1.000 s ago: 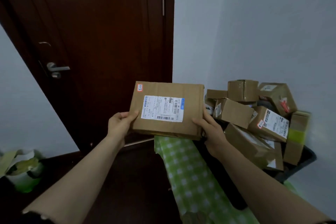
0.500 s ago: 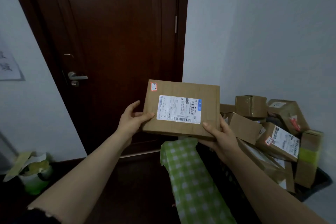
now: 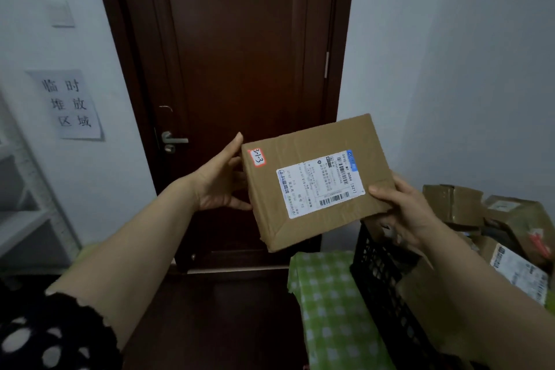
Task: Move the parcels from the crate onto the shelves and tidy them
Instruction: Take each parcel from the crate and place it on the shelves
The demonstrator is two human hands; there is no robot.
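Parcel storage room: wall notice (image 3: 67,103), white shelving (image 3: 27,219), black crate (image 3: 375,279) of labelled parcels (image 3: 516,270).

— What's straight ahead?
— A dark wooden door (image 3: 240,69) with a metal lever handle (image 3: 174,140), set in pale walls (image 3: 450,69).
— And to the left?
— A paper notice (image 3: 70,105) below a light switch (image 3: 62,13), white shelving (image 3: 28,222) at the edge. Dark floor (image 3: 210,324), dim light.

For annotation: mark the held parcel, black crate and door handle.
held parcel (image 3: 318,185), head view, shipping label
black crate (image 3: 381,279), head view, latticed side wall
door handle (image 3: 177,140), head view, lever
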